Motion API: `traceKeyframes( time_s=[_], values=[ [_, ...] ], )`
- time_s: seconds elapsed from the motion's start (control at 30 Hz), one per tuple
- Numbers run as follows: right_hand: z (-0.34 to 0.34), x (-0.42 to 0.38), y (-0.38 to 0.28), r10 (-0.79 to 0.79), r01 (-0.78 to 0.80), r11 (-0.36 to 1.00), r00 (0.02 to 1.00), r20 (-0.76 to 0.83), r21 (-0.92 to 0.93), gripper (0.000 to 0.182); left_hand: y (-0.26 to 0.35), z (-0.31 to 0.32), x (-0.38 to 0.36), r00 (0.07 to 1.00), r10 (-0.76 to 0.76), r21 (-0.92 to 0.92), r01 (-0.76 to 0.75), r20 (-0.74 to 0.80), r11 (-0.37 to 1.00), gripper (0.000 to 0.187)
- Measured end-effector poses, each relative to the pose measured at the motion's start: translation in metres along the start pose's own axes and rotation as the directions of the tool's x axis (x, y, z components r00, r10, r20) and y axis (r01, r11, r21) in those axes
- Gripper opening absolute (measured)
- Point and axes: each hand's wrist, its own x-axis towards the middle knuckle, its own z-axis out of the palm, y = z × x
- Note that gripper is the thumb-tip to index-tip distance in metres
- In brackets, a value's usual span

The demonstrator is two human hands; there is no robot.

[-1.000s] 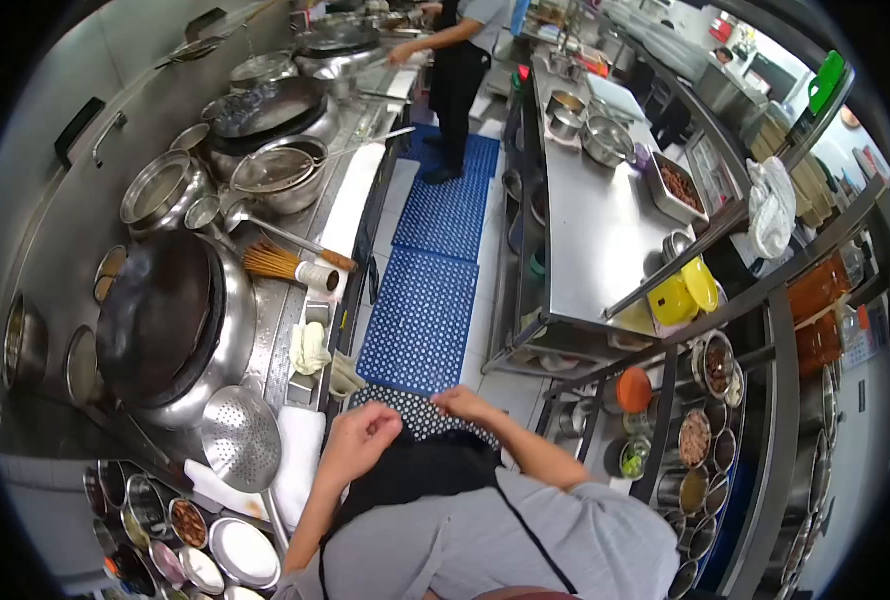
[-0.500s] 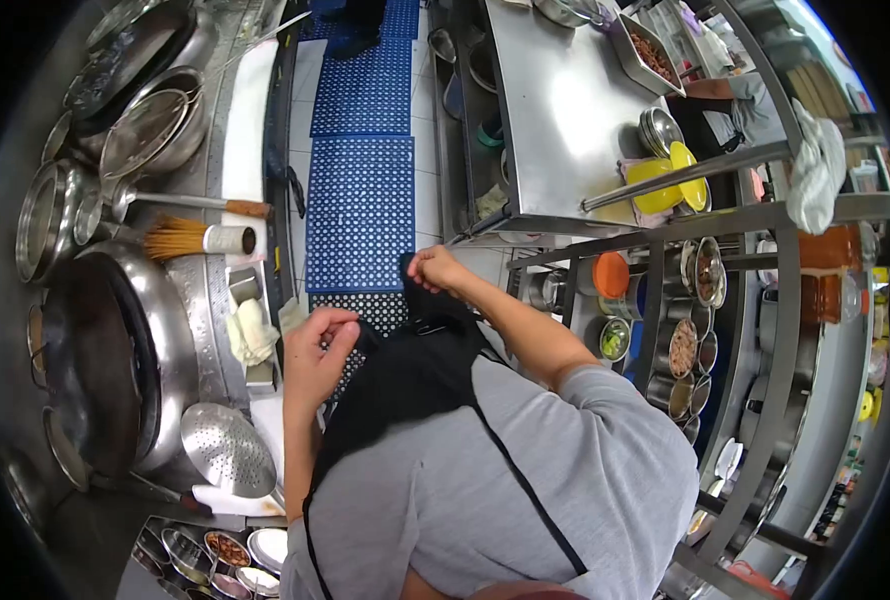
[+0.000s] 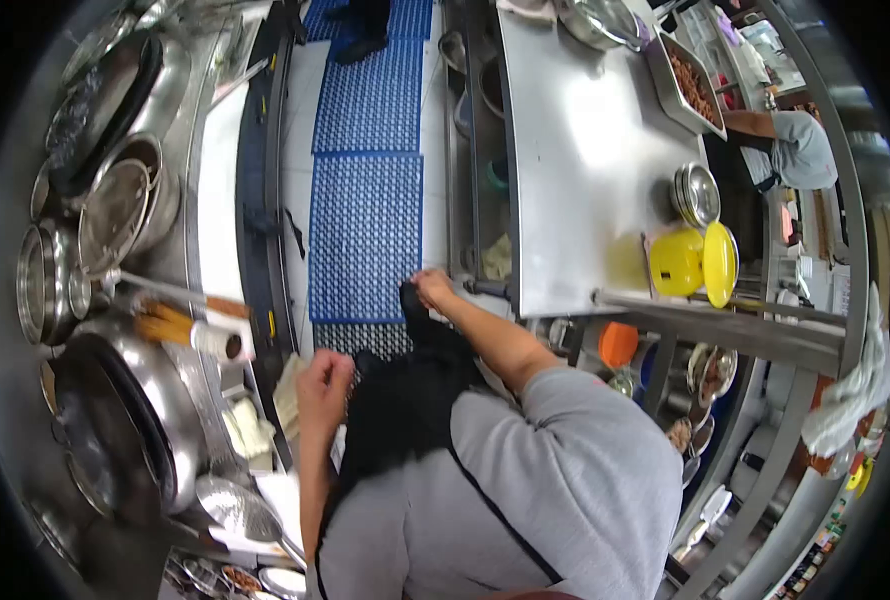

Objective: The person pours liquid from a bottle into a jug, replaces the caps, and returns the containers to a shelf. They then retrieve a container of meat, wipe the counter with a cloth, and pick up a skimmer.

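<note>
I wear a black apron (image 3: 395,415) over a grey shirt. My right hand (image 3: 431,288) is stretched forward, its fingers closed on a black edge of the apron that rises from the waist. My left hand (image 3: 325,385) is at the left side of the apron, beside the cooking counter. Its fingers are curled in, and what they hold, if anything, I cannot make out. A folded pale cloth (image 3: 289,393) hangs close to that hand. Left of it, a white cloth (image 3: 249,428) lies in a small metal container on the counter.
On the left stand a large wok (image 3: 115,440), a bamboo brush (image 3: 180,332), a perforated skimmer (image 3: 240,508) and strainers (image 3: 115,218). Blue mats (image 3: 365,235) cover the floor. At right, a steel table (image 3: 565,180) bears yellow containers (image 3: 675,263) and a meat tray (image 3: 690,85); a co-worker (image 3: 805,150) stands behind.
The view has tilted and shifted, so the table and mats sit lower. My left hand's fingers have curled in more. My right hand keeps its hold on the apron.
</note>
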Motion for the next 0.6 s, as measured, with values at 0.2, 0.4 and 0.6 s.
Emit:
traceKeyframes(
  time_s=[0.2, 0.4, 0.6],
  values=[
    [-0.072, 0.067, 0.007, 0.193, -0.414, 0.88, 0.76, -0.621, -0.232, 0.057, -0.042, 0.031, 0.028, 0.979, -0.121, 0.015, 0.121, 0.165, 0.993, 0.031],
    [-0.094, 0.139, 0.063, 0.241, -0.45, 0.886, 0.654, -0.717, -0.113, 0.061, -0.105, 0.036, 0.022, 0.94, -0.243, 0.056, 0.237, 0.241, 0.97, 0.029],
    [-0.048, 0.118, 0.063, -0.188, 0.026, 0.949, 0.847, -0.498, -0.313, 0.055, -0.155, 0.046, 0.037, 0.895, -0.396, -0.248, 0.439, 0.204, 0.863, 0.024]
  ],
)
